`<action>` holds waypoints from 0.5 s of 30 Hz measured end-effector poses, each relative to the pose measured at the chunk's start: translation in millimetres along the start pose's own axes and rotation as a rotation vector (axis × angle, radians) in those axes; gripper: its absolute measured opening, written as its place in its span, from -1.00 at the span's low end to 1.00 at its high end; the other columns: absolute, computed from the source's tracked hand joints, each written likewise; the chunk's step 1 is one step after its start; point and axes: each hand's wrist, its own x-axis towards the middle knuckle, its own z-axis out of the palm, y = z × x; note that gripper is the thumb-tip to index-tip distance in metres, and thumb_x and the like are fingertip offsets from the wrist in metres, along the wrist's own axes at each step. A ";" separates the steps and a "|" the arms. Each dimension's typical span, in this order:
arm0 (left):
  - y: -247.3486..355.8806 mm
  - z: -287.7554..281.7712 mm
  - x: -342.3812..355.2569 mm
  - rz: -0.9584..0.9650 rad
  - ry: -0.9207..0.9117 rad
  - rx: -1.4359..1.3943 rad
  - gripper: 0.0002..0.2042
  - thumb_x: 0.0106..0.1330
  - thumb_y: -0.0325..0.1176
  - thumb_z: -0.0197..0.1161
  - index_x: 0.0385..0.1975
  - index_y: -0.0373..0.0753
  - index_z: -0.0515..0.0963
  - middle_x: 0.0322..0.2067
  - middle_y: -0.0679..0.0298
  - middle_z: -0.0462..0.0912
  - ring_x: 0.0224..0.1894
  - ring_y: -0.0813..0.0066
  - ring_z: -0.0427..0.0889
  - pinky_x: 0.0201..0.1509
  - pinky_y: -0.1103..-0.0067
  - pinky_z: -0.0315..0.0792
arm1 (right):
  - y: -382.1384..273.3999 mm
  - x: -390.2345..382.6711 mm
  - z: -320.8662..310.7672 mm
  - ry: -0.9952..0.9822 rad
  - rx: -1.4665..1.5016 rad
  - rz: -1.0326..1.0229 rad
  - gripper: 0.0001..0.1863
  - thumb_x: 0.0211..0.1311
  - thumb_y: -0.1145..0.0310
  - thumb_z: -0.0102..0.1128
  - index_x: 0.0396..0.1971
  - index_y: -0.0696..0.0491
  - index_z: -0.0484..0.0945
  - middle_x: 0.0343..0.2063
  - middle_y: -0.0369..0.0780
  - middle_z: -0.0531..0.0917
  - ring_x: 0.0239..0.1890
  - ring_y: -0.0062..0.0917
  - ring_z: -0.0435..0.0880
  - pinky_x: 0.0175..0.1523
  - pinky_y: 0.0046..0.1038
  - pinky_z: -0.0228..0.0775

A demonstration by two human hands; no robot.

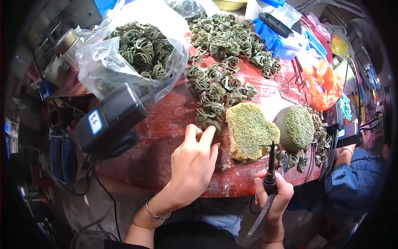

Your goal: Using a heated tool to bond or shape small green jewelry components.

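My left hand (192, 164) reaches to the near end of a trail of green looped pieces (213, 91), its fingertips closed on one green looped piece (208, 120). In my right hand (275, 193) is a black pen-shaped tool (271, 174) with a thin pointed tip, held upright. A narrow grey strip (262, 218) also passes through that hand; its kind is unclear. The tool's tip is over the right edge of a yellow-green sponge-like block (251, 133). Right of the block is a round grey pad (299, 126) with a rough green top.
A clear plastic bag (99, 68) of green looped pieces stands far left, behind a black box-shaped device (110, 118). More pieces are heaped at the back of the worn red table (153, 145). Blue trays (286, 47) and an orange bag (325, 83) are far right. Another person's denim sleeve (352, 178) shows at right.
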 end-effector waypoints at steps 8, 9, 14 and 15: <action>-3.1 -11.4 -8.3 0.181 -0.125 -0.499 -0.82 0.00 -0.60 0.34 -0.39 -0.37 0.52 -0.17 0.13 0.51 -0.53 0.60 0.53 -0.42 0.61 0.45 | -5.8 -4.6 4.7 -0.037 0.126 -0.051 -0.84 0.00 0.50 0.34 -0.38 0.16 0.59 -0.66 -0.30 0.58 -0.63 -0.74 0.52 -0.48 -0.68 0.33; -1.7 -15.1 -10.6 0.173 -0.139 -0.501 -0.82 0.00 -0.60 0.34 -0.39 -0.37 0.52 -0.17 0.13 0.51 -0.53 0.60 0.53 -0.42 0.61 0.45 | -9.6 -4.8 5.9 -0.038 0.125 -0.035 -0.84 0.00 0.50 0.34 -0.38 0.16 0.59 -0.66 -0.30 0.58 -0.63 -0.74 0.52 -0.48 -0.68 0.33; 9.2 -19.2 -16.1 0.122 -0.362 -0.881 -0.80 -0.04 -0.53 0.42 -0.44 -0.35 0.52 -0.24 0.00 0.63 -0.18 0.29 0.64 -0.10 0.44 0.52 | -23.1 -3.9 10.9 -0.001 0.318 -0.208 -0.77 0.02 0.51 0.32 -0.28 0.21 0.55 -0.57 -0.26 0.63 -0.60 -0.75 0.55 -0.49 -0.66 0.38; 8.3 -17.8 -17.8 0.120 -0.370 -0.899 -0.78 -0.05 -0.52 0.44 -0.44 -0.34 0.52 -0.25 -0.01 0.63 -0.14 0.25 0.63 -0.07 0.40 0.51 | -22.0 -7.2 11.3 -0.020 0.353 -0.132 -0.76 0.01 0.51 0.33 -0.29 0.21 0.55 -0.58 -0.26 0.63 -0.62 -0.77 0.54 -0.51 -0.67 0.36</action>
